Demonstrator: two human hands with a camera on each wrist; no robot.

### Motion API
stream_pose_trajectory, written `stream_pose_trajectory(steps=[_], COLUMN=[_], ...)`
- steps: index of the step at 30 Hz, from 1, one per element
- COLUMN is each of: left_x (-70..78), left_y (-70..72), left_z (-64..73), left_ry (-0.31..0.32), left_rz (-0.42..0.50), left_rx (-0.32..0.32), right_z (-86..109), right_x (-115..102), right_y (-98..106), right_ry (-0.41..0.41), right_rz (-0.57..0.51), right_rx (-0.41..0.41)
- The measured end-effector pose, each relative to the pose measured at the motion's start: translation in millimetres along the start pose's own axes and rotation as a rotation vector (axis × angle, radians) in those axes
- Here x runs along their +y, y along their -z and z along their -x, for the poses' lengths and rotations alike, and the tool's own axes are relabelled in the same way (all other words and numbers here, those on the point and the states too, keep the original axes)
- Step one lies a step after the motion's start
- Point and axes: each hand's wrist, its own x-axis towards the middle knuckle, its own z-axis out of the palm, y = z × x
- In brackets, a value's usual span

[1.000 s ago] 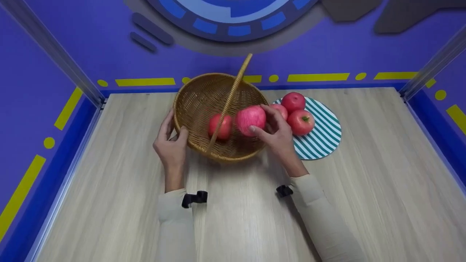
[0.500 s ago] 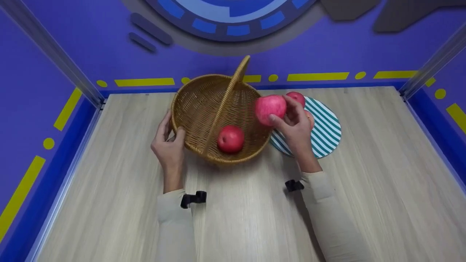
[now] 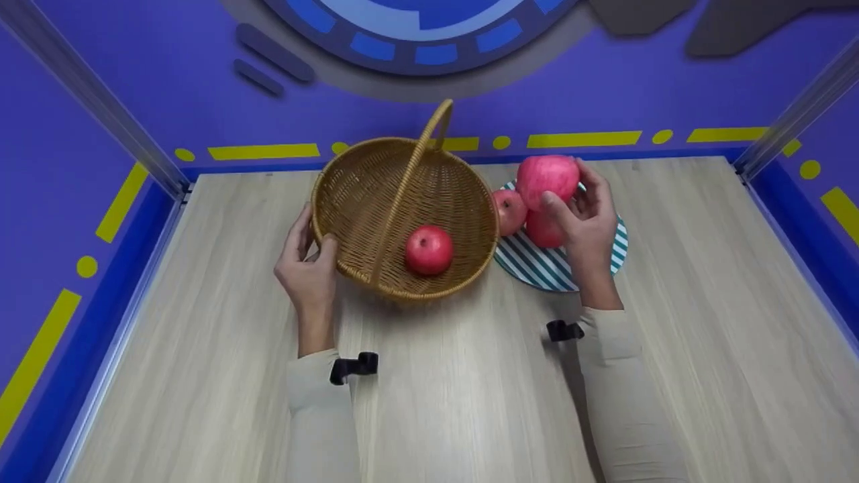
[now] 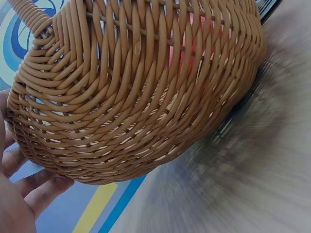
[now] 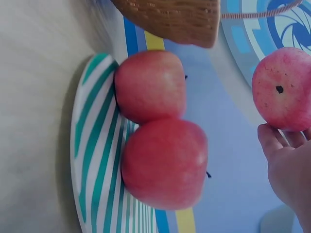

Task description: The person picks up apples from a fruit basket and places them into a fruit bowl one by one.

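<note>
Holding: two hands, one item apiece.

Left hand (image 3: 309, 267): thumb at the rim, fingers round the outside, gripping the side of the basket (image 3: 356, 194). Basket: brown wicker, tipped, standing left of the plate; contact with the table (image 3: 436, 389) cannot be made out. Likely light and a little springy, not easily broken; best taken by the rim or the arched handle (image 4: 30, 15).

Right hand (image 3: 588, 227): pinching an apple (image 3: 547, 180) between thumb and fingers, above the plate (image 3: 537, 274) and clear of it. Apple: pink-red, glossy, round; probably firm, modest in weight and somewhat slippery (the shine hints at an imitation, though this is unproven). Best taken about its widest part, thumb opposite the fingers.

Also listed: one red apple (image 3: 429, 250), loose inside the basket, apt to roll should the tilt alter. Two further apples, one paler (image 3: 509, 212) and one redder (image 3: 544, 231), side by side and touching on the plate, which is striped green and white. Anything hidden behind the held fruit: cannot tell.
</note>
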Motion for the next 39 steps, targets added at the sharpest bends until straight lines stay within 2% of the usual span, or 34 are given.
stream_pose_trajectory(steps=[6, 13, 17, 24, 33, 39], left_x=[0.0, 0.8, 0.2, 1.3, -0.3, 0.3], left_y=[0.8, 0.7, 0.2, 0.0, 0.8, 0.9], left_z=[0.0, 0.6, 0.2, 0.2, -0.6, -0.3], left_ry=[0.010, 0.020, 0.015, 0.047, 0.051, 0.055], left_rz=[-0.004, 0.005, 0.005, -0.012, -0.011, -0.007], left_rx=[0.007, 0.006, 0.003, 0.010, 0.005, 0.008], right_z=[-5.3, -10.1, -13.3, -16.3, -20.6, -22.5], right_x=[-1, -4, -3, 2, 10, 16], right_y=[9, 18, 22, 27, 35, 40], right_ry=[0.028, 0.006, 0.020, 0.033, 0.012, 0.005], right_rz=[0.004, -0.020, -0.024, 0.042, 0.039, 0.094], right_rx=[0.037, 0.076, 0.090, 0.104, 0.148, 0.161])
